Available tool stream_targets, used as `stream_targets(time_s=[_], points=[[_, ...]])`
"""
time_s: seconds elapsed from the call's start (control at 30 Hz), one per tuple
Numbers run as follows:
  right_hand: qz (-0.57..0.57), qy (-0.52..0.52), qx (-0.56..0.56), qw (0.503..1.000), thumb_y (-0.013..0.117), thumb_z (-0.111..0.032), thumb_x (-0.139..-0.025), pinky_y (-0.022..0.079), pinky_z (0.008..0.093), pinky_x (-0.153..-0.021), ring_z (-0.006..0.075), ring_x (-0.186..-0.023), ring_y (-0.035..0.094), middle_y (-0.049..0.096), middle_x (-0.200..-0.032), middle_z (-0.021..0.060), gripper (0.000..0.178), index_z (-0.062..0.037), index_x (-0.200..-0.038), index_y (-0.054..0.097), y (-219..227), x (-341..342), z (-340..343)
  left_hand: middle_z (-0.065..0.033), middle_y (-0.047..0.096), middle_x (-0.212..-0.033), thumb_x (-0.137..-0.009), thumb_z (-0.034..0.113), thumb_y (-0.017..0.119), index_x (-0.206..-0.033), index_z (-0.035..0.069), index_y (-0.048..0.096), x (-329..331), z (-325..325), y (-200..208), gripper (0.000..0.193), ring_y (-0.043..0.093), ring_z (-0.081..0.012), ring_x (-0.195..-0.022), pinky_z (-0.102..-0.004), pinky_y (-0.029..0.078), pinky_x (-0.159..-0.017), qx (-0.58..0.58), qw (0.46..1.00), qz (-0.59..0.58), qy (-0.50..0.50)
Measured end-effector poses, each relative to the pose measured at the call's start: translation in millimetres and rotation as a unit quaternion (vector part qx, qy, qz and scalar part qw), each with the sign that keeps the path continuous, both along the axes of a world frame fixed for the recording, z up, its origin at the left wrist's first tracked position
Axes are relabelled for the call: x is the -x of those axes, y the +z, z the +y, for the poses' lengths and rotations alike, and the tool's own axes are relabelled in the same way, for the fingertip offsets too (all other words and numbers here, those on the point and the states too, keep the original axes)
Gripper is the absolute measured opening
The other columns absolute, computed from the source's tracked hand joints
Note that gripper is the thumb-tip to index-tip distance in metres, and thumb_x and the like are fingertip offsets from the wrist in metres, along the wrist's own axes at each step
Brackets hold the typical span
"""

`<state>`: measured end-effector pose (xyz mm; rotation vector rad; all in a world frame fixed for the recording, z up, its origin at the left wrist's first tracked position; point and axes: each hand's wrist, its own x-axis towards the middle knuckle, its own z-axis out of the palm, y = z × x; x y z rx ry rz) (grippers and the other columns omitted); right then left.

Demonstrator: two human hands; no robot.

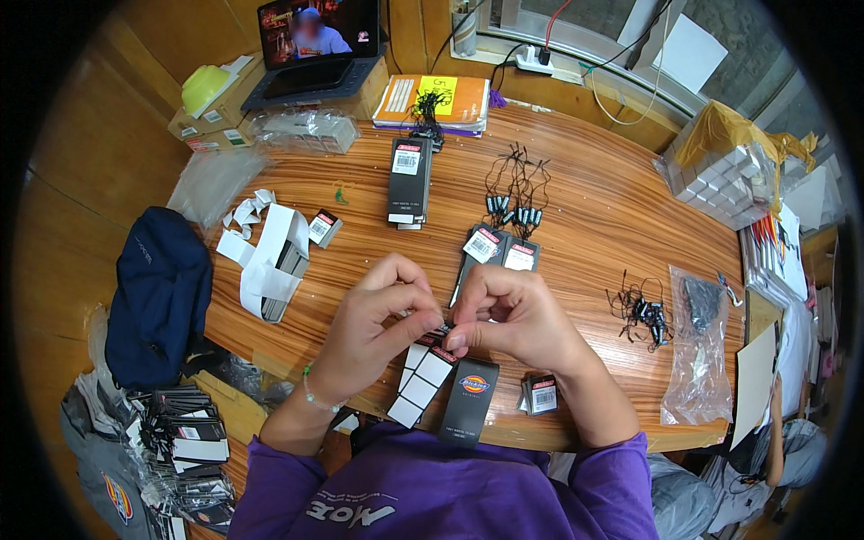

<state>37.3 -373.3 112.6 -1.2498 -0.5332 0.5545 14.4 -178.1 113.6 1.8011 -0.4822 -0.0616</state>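
My left hand (387,310) and my right hand (508,310) meet over the table's near edge, both in a closed pinch. A small dark piece, too small to name, shows at the left fingertips. Just below, the right thumb and finger pinch the top of several hang tags. These fan downward: white-labelled tags (421,387) with red and black tops, and a dark grey tag (468,402) with a coloured emblem. Right of them, a small stack of labelled tags (541,395) lies near the edge. Beyond my hands are two dark tag stacks (519,255) with white stickers.
Black cords (513,193) with small toggles lie beyond the stacks; another bunch (646,315) is at right beside a clear plastic bag (700,360). A tall tag stack (410,184) stands mid-table. Paper label strips (273,247) lie left. A screen (319,31) and a wrapped box (724,171) stand behind.
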Motion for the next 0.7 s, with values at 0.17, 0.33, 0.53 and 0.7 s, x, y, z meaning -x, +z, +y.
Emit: stream_targets(time_s=[0.17,0.33,0.53,0.7], points=[[0.015,0.022,-0.013,1.0,0.064,0.001,-0.079,0.049,0.0195,-0.061,0.0085,-0.068,0.06,0.062,-0.075,0.0056,0.012,-0.0008,-0.078,0.052,0,1,0,-0.0049,0.046,-0.086,-0.082,0.014,0.062,-0.079,0.0,0.06,3,0,5,0.015,0.047,-0.0133,-0.079,-0.0243,0.04,-0.07,0.003,1.0,0.024,-0.011],[0.063,0.039,-0.06,0.995,0.062,0.001,-0.081,0.049,0.0206,-0.066,0.0091,-0.075,0.06,0.06,-0.079,0.005,0.012,-0.0007,-0.084,0.051,7,0,-3,-0.0045,0.046,-0.087,-0.085,0.016,0.06,-0.081,-0.001,0.059,-2,-2,0,0.017,0.047,-0.0127,-0.079,-0.0238,0.039,-0.071,0.036,0.999,0.016,-0.018],[0.079,0.049,-0.055,0.994,0.057,0.003,-0.083,0.05,0.0213,-0.068,0.0094,-0.077,0.059,0.059,-0.08,0.0049,0.009,-0.0004,-0.085,0.049,1,-2,-1,-0.0048,0.047,-0.084,-0.086,0.017,0.059,-0.082,-0.001,0.059,-3,-2,-4,0.018,0.048,-0.0127,-0.078,-0.0237,0.039,-0.07,0.021,1.0,0.008,-0.005],[0.06,0.017,-0.044,0.997,0.062,0.004,-0.08,0.051,0.0234,-0.063,0.0137,-0.073,0.062,0.062,-0.08,0.01,0.011,-0.0004,-0.08,0.051,-4,-2,1,-0.0046,0.048,-0.079,-0.086,0.014,0.058,-0.081,-0.001,0.059,-3,-2,-1,0.016,0.048,-0.0124,-0.074,-0.0231,0.039,-0.066,0.013,1.0,0.027,-0.012]])
